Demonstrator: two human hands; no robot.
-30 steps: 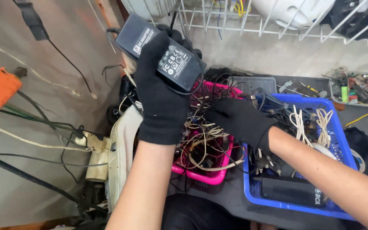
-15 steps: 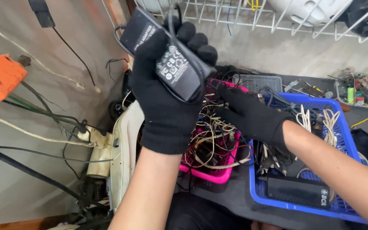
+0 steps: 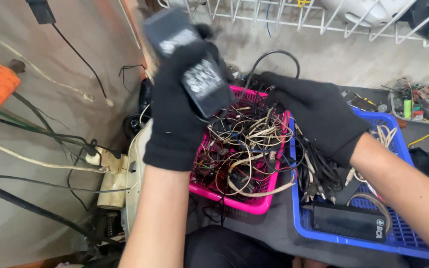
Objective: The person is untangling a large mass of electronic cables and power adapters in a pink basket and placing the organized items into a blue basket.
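Hand (image 3: 177, 119) above cluttered dark table (image 3: 274, 228)

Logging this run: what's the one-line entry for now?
left hand: holds two adapters | right hand: grips cable over pink basket | blue basket: beside

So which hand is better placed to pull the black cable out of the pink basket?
The right hand: it already touches the black cable over the pink basket. The left hand is occupied holding two black adapters.
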